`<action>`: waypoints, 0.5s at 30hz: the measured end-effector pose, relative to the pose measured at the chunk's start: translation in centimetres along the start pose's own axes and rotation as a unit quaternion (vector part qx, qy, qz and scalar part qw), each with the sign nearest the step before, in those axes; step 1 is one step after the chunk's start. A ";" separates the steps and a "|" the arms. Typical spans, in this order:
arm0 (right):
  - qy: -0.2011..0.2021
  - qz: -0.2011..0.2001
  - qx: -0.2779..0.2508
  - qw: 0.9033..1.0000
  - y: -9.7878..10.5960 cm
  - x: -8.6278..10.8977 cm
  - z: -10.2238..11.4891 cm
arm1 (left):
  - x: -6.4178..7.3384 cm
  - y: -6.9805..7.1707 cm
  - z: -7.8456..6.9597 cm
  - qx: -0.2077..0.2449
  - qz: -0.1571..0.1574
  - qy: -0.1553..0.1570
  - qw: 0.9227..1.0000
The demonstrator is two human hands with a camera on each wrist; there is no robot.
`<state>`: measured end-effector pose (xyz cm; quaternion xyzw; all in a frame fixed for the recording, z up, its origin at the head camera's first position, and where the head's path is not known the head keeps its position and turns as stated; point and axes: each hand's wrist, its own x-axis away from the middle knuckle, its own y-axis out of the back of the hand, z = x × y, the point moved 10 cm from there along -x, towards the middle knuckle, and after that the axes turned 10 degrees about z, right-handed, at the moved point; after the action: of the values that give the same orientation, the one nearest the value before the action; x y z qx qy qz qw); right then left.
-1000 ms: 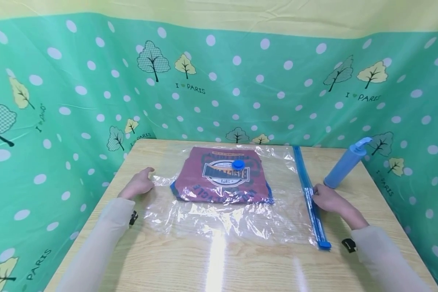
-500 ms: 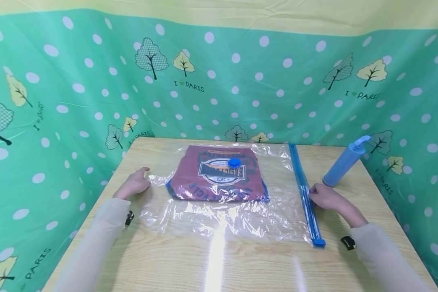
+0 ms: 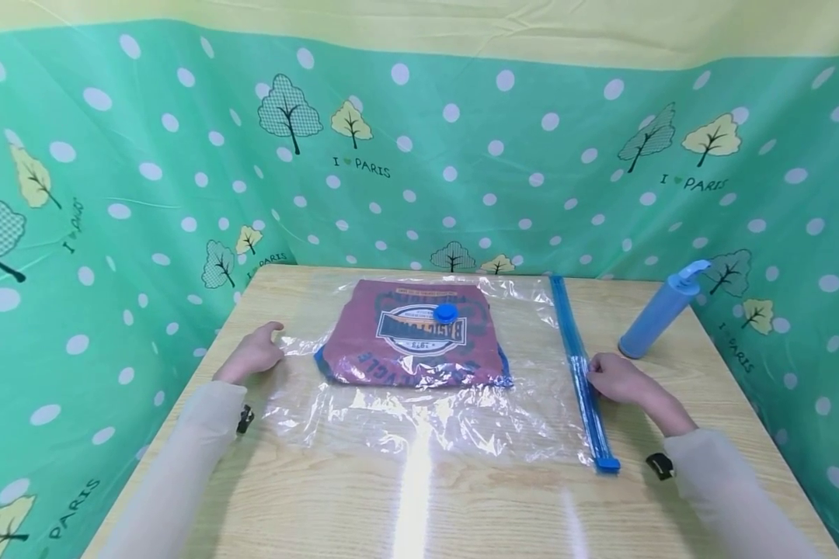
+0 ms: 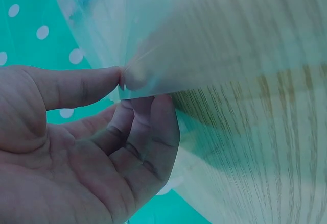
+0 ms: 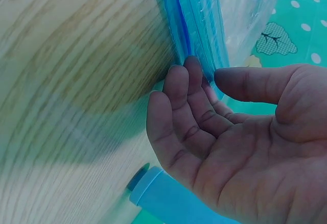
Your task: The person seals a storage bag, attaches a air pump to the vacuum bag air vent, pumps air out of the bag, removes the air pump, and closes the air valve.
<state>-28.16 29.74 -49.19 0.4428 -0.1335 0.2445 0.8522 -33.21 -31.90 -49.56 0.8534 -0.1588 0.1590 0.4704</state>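
Observation:
A clear plastic vacuum storage bag (image 3: pixel 538 349) lies flat on the table, with a folded maroon garment (image 3: pixel 363 326) inside and a round blue valve (image 3: pixel 445 314) above the garment. My left hand (image 3: pixel 255 352) pinches the bag's left edge; in the left wrist view its thumb and fingers (image 4: pixel 158 127) meet on the clear film. At the opposite end, my right hand (image 3: pixel 618 378) pinches the blue zip strip (image 3: pixel 575 357) near its middle. The right wrist view has that strip between thumb and fingertips (image 5: pixel 176 78). A blue slider (image 3: pixel 607 465) sits at the strip's near end.
A blue hand pump (image 3: pixel 660 314) stands on the table (image 3: pixel 322 497) just beyond my right hand, close to the right edge. A green dotted curtain (image 3: pixel 447 186) surrounds the table at the back and sides.
Both hands and the bag have shifted slightly leftward in the head view, partly along with the whole picture. Both hands keep their hold on the bag. The pump still stands.

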 end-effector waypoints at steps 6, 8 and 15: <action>0.004 0.004 -0.011 1.000 -0.6 -0.4 0.7 | 0.4 0.4 0.9 0.012 -0.001 0.011 1.000; 0.007 0.007 -0.014 1.000 -0.8 -0.6 0.9 | 0.5 0.6 1.1 0.009 -0.003 0.014 1.000; 0.005 0.019 -0.003 1.000 -0.9 -0.7 1.0 | 0.5 0.6 2.0 -0.001 0.009 0.033 0.999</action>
<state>-28.29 28.28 -49.48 0.4362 -0.1383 0.2630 0.8494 -32.77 -33.97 -49.91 0.8457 -0.1511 0.1917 0.4746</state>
